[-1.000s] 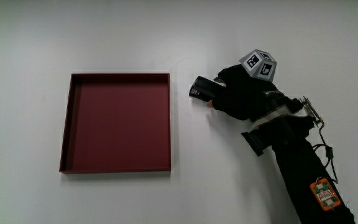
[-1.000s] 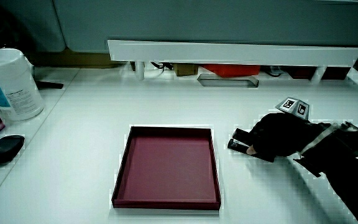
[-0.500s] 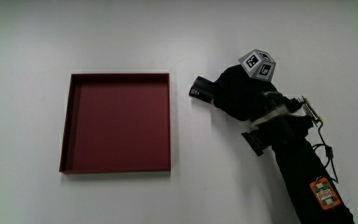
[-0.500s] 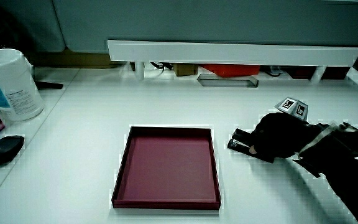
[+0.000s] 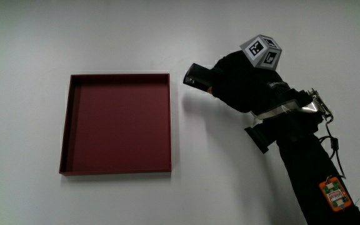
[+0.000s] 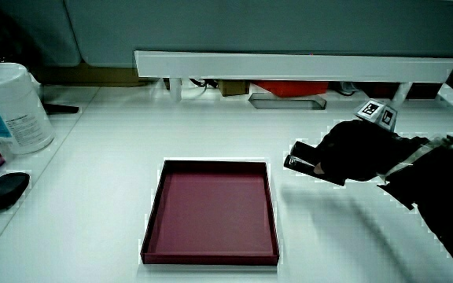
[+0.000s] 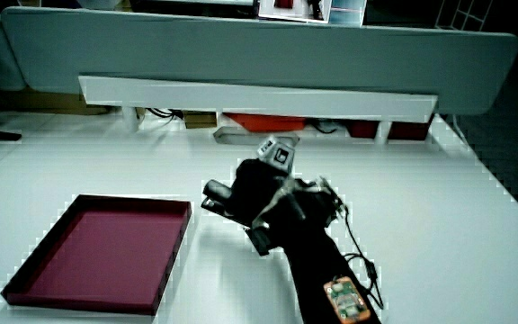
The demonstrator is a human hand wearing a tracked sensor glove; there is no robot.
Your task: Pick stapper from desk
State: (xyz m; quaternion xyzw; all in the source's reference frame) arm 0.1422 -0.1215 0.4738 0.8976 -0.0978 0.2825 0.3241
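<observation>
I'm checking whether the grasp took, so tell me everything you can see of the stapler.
The stapler is a small black, elongated thing, mostly hidden by the gloved hand whose fingers wrap it. Only one end sticks out, pointing toward the red tray. In a side view it appears raised off the white table, with a shadow beneath. Nothing but the hand touches it.

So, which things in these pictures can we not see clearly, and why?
- Stapler: in every view only its dark end shows; the gloved hand covers the rest.
- Forearm: cut off by the picture's edge in the main view.
- White tub at the table's edge: partly cut off in a side view; its label is too small to read.
- Small tag on the sleeve: too small to read.
</observation>
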